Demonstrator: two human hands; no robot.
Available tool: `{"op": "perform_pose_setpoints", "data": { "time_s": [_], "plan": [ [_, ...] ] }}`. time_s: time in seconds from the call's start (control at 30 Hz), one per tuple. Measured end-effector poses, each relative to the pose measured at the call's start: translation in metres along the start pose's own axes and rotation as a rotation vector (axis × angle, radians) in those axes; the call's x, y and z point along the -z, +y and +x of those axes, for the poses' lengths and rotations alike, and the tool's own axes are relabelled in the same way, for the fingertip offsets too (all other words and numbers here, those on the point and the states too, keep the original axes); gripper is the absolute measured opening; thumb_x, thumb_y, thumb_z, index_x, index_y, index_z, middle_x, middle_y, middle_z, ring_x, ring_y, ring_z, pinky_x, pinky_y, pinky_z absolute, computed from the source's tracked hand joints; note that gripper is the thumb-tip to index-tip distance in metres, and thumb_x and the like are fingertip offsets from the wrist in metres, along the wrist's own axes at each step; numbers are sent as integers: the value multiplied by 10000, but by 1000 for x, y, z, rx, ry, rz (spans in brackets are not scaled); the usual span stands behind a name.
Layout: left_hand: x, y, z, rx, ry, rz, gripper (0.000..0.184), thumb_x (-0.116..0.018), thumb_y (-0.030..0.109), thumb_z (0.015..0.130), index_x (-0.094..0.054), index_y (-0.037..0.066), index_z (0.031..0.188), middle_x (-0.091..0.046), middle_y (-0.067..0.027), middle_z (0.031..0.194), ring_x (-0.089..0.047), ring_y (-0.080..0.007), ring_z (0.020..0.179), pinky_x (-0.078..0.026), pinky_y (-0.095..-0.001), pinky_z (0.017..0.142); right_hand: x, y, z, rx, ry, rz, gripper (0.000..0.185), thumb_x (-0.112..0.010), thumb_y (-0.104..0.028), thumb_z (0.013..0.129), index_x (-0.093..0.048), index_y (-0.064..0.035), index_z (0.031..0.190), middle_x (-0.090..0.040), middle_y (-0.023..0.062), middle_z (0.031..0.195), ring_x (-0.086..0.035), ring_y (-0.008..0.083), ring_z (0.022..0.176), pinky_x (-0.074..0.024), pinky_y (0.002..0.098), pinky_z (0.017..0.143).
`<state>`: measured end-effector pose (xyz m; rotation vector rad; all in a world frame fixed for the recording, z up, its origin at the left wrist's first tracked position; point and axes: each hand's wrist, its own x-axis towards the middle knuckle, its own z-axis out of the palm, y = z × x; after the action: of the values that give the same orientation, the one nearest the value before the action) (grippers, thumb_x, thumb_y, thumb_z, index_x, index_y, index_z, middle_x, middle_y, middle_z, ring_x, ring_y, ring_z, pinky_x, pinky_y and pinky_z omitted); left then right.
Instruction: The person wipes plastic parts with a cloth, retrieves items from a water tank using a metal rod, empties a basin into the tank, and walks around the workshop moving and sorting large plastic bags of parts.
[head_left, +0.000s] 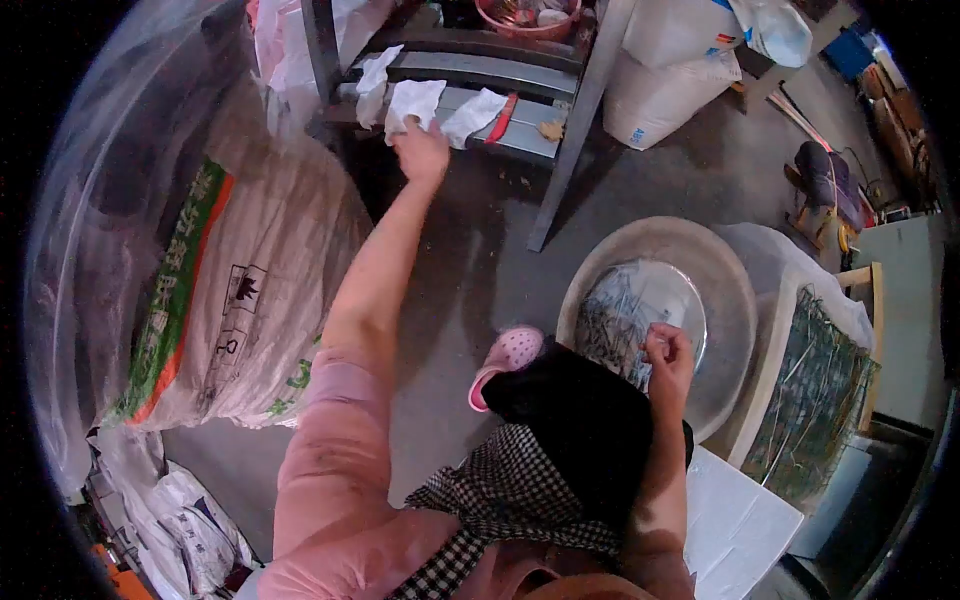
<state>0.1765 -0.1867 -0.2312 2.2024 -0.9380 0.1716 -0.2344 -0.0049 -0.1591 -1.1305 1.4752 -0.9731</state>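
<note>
My left hand (pixel 421 153) is stretched forward to a low metal rack, its fingers closed at the lower edge of a white crumpled cloth or paper piece (pixel 413 97). Similar white pieces (pixel 474 116) lie on either side of it, and a red strip (pixel 502 119) is on the same ledge. Over the round basin (pixel 735 330) is my right hand (pixel 669 352), with curled fingers pressed together. Whatever it may hold is too small to make out. Many thin grey strips (pixel 612 315) lie in what looks like water in the basin.
A big woven sack (pixel 270 290) stands at left, partly under clear plastic. White sacks (pixel 665 85) sit behind the metal rack (pixel 572 165). A pink basket (pixel 540 28) is on top. At right are a wood-framed box (pixel 810 390) and a white board (pixel 740 520).
</note>
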Motion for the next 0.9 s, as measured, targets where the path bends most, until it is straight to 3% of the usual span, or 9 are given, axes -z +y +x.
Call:
{"op": "perform_pose_setpoints", "data": {
  "time_s": [0.07,0.17,0.2,0.27,0.33,0.4,0.47,0.7,0.9],
  "plan": [
    [2,-27,19,-107,45,30,311,-548,266,763,-503,99,1021,-381,-269,1072,-443,-406,928,-395,-446,791,1,1,0,-13,-3,-40,142,-557,-81,792,-531,-26,920,-550,28,794,-512,80,660,-398,207,588],
    [18,-32,41,25,77,305,277,-515,268,777,-519,205,1047,-335,-259,1127,-405,-420,971,-386,-460,804,3,8,2,11,13,-34,145,-556,-88,794,-540,-39,930,-548,15,748,-481,70,624,-380,201,571],
    [6,-52,59,83,-3,194,321,-499,274,777,-515,175,1082,-341,-234,1157,-389,-418,1016,-380,-475,825,4,6,3,1,-7,-60,151,-557,-81,793,-541,-39,937,-548,12,748,-474,69,619,-377,198,573],
    [-43,-135,113,-256,-220,289,370,-491,297,776,-509,125,1103,-382,-197,1184,-370,-402,1076,-366,-492,850,4,5,4,-11,-18,-85,158,-558,-73,791,-541,-39,944,-548,9,748,-467,68,615,-374,196,574],
    [-32,-152,138,-301,-314,458,395,-489,314,776,-505,102,1110,-408,-183,1183,-348,-394,1108,-350,-500,867,2,5,4,-23,-24,-80,163,-556,-46,787,-539,-33,949,-546,10,757,-475,68,632,-378,192,592],
    [-27,-148,145,-341,-407,628,423,-486,330,776,-502,80,1116,-434,-168,1183,-327,-386,1141,-334,-508,885,2,5,4,-10,-21,-91,167,-554,-36,788,-536,-32,954,-545,11,764,-479,69,639,-383,195,599],
    [-6,-137,138,-9,-360,328,452,-479,356,779,-485,75,1134,-431,-163,1201,-324,-398,1150,-299,-519,912,0,6,3,2,-24,-102,172,-551,-27,789,-533,-30,959,-544,13,772,-482,71,645,-389,197,605],
    [21,-63,50,-162,-33,336,413,-495,323,792,-439,69,1113,-372,-296,1122,-383,-459,1028,-298,-537,875,5,17,4,2,-44,-119,172,-548,-44,797,-521,-25,965,-561,32,823,-525,92,694,-428,224,641],
    [3,-61,20,-325,-214,360,315,-490,329,801,-472,118,1035,-437,-127,1106,-371,-327,1084,-263,-583,862,13,20,6,-5,-35,-200,199,-580,-81,774,-529,-43,963,-573,56,845,-536,109,721,-440,251,635]
  ]
}}
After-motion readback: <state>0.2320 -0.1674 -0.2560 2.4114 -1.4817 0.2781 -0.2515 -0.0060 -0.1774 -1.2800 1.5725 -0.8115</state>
